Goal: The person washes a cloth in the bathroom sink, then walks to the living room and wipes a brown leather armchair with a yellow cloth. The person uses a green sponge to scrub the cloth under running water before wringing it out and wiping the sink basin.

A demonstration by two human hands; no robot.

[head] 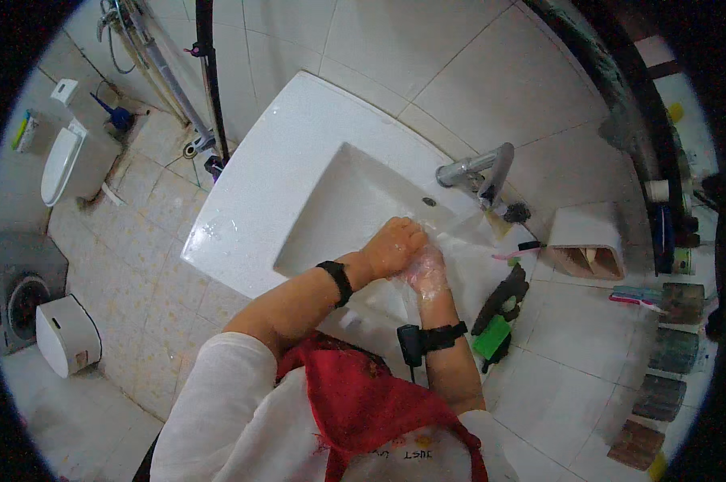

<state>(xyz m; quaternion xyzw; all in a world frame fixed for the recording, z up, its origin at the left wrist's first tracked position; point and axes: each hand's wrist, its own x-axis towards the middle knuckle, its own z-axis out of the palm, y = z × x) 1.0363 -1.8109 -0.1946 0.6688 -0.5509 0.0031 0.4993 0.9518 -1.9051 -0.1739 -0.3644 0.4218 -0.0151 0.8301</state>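
My left hand [394, 246] is at the middle of the view, over the basin of a white ceramic washbasin [242, 199], its fingers curled against the other hand. Beside it, to the right, my right hand [428, 270] is wet, with water running over it and down the wrist. The two hands touch; whether anything small lies between them is hidden. A chrome faucet [468, 170] stands on the rim at the upper right of the hands, and an overflow hole [428, 202] shows in the basin wall. Each wrist wears a black band.
A green sponge [492, 337] and a dark cloth-like thing [500, 298] lie along the basin's right edge. Further right are a white wall-mounted holder [586, 241] and several cups [673, 349]. At left are a toilet [65, 162], a white bin [68, 337] and a washing machine [29, 295].
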